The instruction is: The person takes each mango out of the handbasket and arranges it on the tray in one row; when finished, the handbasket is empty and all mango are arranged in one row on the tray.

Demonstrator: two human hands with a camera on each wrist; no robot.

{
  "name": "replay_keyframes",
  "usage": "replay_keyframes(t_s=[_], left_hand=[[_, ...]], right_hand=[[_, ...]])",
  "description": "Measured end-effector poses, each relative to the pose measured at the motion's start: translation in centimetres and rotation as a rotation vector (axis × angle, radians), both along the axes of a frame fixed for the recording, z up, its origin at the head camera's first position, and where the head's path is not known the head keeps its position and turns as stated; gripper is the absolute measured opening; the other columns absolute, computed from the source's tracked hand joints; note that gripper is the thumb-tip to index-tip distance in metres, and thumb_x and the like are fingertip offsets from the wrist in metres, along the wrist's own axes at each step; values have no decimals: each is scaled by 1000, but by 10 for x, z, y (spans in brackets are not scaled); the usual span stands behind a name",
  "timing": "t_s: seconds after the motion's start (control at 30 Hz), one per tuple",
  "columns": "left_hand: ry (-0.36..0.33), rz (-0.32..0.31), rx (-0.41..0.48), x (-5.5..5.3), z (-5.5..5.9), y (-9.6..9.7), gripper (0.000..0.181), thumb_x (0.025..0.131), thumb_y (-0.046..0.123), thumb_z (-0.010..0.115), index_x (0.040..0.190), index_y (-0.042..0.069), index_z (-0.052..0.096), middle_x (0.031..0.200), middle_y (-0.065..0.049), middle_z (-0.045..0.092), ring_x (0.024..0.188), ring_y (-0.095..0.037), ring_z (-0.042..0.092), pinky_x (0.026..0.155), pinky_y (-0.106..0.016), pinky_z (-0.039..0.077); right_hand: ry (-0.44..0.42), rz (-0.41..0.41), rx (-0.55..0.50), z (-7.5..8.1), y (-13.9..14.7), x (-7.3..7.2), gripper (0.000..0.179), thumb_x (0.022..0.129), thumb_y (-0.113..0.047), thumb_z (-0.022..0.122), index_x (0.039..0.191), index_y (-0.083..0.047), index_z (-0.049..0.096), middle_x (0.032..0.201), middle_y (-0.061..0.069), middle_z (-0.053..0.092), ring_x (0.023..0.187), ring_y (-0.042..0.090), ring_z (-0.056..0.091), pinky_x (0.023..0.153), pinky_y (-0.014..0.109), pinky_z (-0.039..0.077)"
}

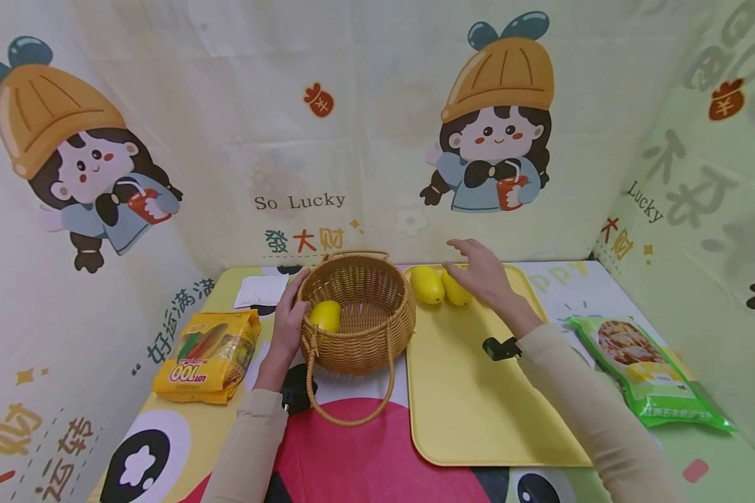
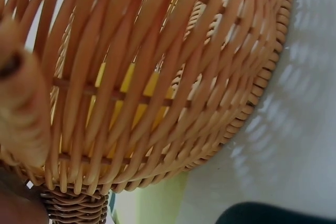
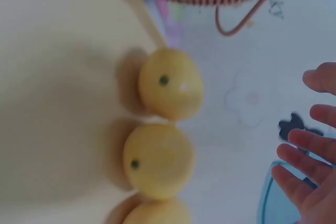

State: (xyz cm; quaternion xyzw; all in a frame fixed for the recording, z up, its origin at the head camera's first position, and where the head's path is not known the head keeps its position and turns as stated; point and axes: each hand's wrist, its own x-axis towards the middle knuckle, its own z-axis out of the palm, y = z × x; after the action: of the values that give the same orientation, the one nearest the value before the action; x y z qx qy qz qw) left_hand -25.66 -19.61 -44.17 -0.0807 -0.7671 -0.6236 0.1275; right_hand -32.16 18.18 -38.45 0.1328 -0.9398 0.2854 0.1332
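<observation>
My left hand [image 1: 287, 328] grips the left side of a round wicker basket [image 1: 365, 353], thumb at the rim. One yellow lemon [image 1: 325, 316] lies inside the basket, at its left; in the left wrist view its yellow shows through the weave [image 2: 157, 145]. Over the back of a yellow tray [image 1: 453, 419] hovers my right hand [image 1: 481, 276], fingers extended and holding nothing. Below it, lemons [image 1: 426, 285] rest in a row on the tray. The right wrist view shows three of them [image 3: 170, 83], while the hand partly covers the row in the head view.
A yellow snack bag [image 1: 207, 356] lies left of the basket, with a white packet [image 1: 261, 290] behind it. On the right, beside the tray, is a green food bag [image 1: 648, 367]. The basket's handle [image 1: 352, 423] hangs toward the front. Printed cloth walls [image 1: 377, 140] enclose the table.
</observation>
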Motion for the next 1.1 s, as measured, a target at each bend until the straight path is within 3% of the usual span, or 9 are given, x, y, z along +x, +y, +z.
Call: replay_keyframes(t_s=[0.23, 0.53, 0.63, 0.77, 1.0, 1.1], left_hand=[[-6, 0, -21, 18, 22, 6, 64, 92, 6, 39, 155, 18, 36, 162, -7, 31, 145, -34, 35, 115, -55, 35], [-2, 4, -33, 22, 26, 7, 64, 92, 8, 38, 155, 18, 35, 162, -13, 31, 144, -39, 35, 114, -59, 35], [-8, 4, -22, 15, 17, 4, 65, 92, 8, 38, 155, 21, 35, 162, -11, 31, 145, -37, 35, 115, -58, 34], [11, 21, -14, 2, -2, -1, 64, 92, 11, 39, 152, 32, 38, 161, -3, 33, 143, -31, 37, 115, -57, 35], [9, 0, -5, 4, 1, 0, 65, 92, 8, 39, 154, 25, 36, 163, -7, 30, 145, -35, 35, 115, -59, 34], [24, 11, -10, -2, -7, -2, 64, 93, 10, 38, 154, 27, 36, 162, -1, 32, 145, -31, 35, 115, -59, 34]], right_hand=[[46, 163, 4, 17, -38, 10, 53, 92, -32, 66, 141, -15, 55, 141, 9, 58, 120, 31, 59, 99, 50, 51], [46, 344, 63, 28, -91, 29, 53, 90, -30, 69, 140, -17, 57, 134, 6, 61, 120, 26, 60, 98, 46, 52], [32, 390, 106, 27, -105, 32, 53, 91, -29, 69, 140, -17, 56, 135, 6, 61, 120, 25, 60, 98, 44, 53], [-1, 439, 178, 25, -121, 33, 53, 92, -28, 68, 142, -17, 55, 141, 6, 57, 126, 26, 58, 103, 43, 51], [-90, 517, 272, 19, -141, 35, 57, 92, -29, 68, 146, -20, 51, 146, 5, 54, 133, 24, 53, 109, 41, 47], [-131, 539, 272, 21, -147, 35, 57, 92, -28, 68, 146, -20, 51, 148, 4, 53, 138, 24, 49, 113, 43, 43]])
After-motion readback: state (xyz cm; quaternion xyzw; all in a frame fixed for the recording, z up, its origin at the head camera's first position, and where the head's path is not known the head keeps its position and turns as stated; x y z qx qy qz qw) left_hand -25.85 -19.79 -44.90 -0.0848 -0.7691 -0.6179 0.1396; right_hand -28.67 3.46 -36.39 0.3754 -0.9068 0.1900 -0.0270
